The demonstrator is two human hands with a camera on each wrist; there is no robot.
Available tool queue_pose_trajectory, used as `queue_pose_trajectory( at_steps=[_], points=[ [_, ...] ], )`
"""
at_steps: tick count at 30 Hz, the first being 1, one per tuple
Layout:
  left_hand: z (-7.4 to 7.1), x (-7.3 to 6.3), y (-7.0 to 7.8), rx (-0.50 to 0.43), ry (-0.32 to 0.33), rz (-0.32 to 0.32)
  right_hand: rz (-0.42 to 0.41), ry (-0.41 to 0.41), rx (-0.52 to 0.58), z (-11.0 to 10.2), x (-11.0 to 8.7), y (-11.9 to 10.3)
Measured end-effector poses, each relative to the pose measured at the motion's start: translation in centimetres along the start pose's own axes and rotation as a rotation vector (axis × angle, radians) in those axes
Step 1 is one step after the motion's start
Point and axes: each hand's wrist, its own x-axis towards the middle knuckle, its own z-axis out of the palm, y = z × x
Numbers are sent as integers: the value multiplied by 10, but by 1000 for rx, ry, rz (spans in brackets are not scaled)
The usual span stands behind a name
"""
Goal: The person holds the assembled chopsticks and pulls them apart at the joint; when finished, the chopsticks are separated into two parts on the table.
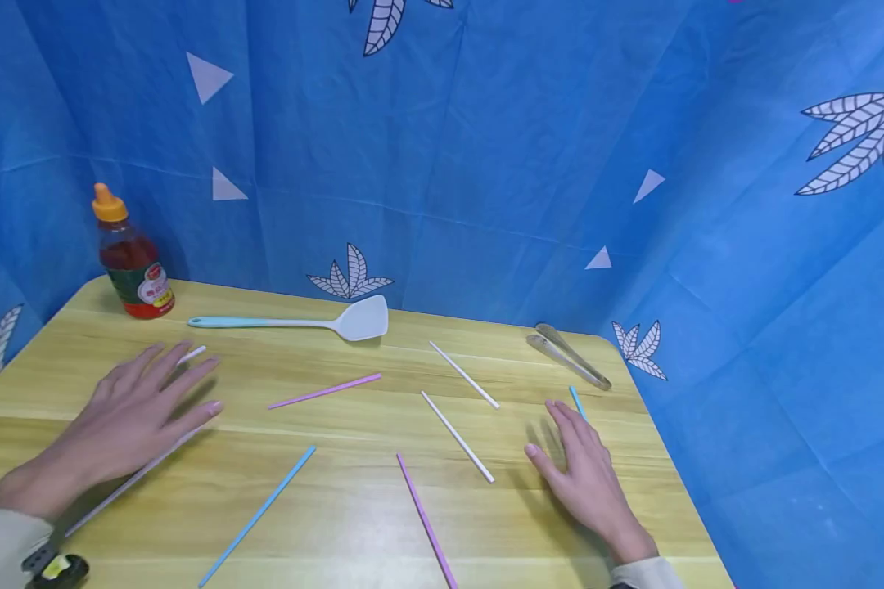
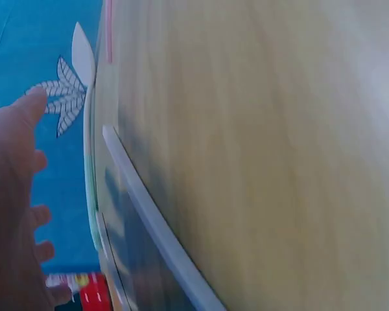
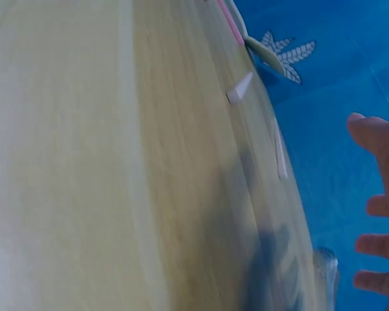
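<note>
My left hand [image 1: 134, 411] hovers with spread fingers over the left of the table, its shadow below it. Under it lie white straw-like sticks [image 1: 140, 476], partly hidden by the hand; the left wrist view shows two white sticks [image 2: 159, 223]. On the right, my right hand [image 1: 584, 474] is held over the wood, fingers loosely extended and holding nothing. Just beyond its fingertips the end of a blue stick [image 1: 578, 402] shows, the rest hidden. Between the hands lie another blue stick [image 1: 258, 515], two pink sticks [image 1: 326, 392] and two white sticks [image 1: 458, 438].
A white spatula [image 1: 361, 319] with a light-blue handle lies along the back edge of the wooden table [image 1: 354, 507]. Left of it stands a red sauce bottle [image 1: 136, 262] with an orange cap. Metal tongs [image 1: 569, 356] rest at the back right. A blue patterned curtain [image 1: 442, 147] surrounds the table.
</note>
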Motion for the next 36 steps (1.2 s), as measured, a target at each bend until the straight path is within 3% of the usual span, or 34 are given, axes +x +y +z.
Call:
queue_pose_trajectory(
  at_steps=[7, 15, 19, 27, 33, 36],
  points=[
    [6, 17, 28, -31, 62, 145, -20, 44, 123, 6, -5, -15],
    [14, 33, 71, -127, 51, 307, -26, 73, 251, 16, -15, -37],
    [26, 41, 91, -159, 52, 428, -52, 79, 337, 22, -21, -47],
    [53, 54, 133, -217, 41, 655, -22, 8, 497, 31, -35, -66],
    [65, 64, 159, -227, 13, 748, 26, -77, 545, 38, -46, -80],
    [68, 70, 171, -237, -8, 794, 4, -112, 551, 41, -52, -85]
  ],
)
